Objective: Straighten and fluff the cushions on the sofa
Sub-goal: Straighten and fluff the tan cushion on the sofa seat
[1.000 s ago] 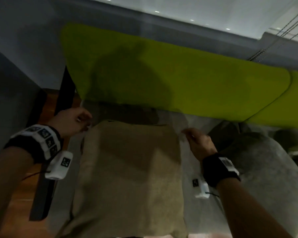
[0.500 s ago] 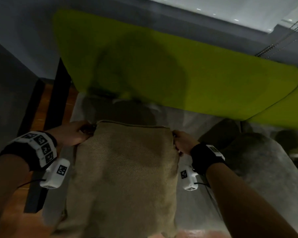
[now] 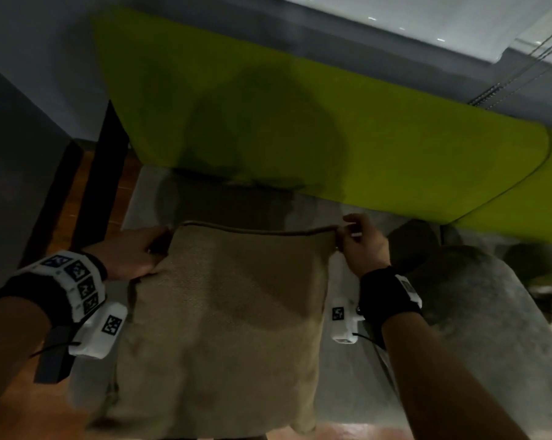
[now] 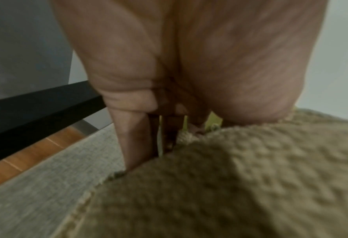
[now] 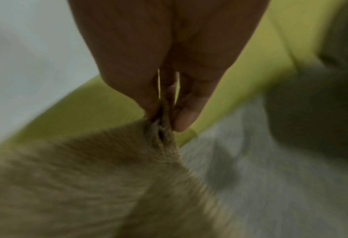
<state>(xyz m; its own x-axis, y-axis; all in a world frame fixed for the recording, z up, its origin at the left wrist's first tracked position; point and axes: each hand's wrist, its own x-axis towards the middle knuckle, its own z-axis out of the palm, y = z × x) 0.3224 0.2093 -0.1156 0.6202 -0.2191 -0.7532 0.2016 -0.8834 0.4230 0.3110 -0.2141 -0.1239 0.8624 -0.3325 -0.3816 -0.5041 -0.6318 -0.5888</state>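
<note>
On the grey sofa seat (image 3: 357, 389) below the green backrest (image 3: 395, 147), the tan cushion (image 3: 223, 328) lies between us, our left hand (image 3: 128, 255) and right hand (image 3: 362, 242) each pinching a far corner, equally near

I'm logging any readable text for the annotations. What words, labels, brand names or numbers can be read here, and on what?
No readable words, brands or numbers.
Left wristband: black-and-white square code markers, no letters.
Left wrist camera: one such marker.
Right wrist camera: a small marker, too blurred to read.
Right wristband: white label, too blurred to read.
Tan cushion: no tag visible.
</note>
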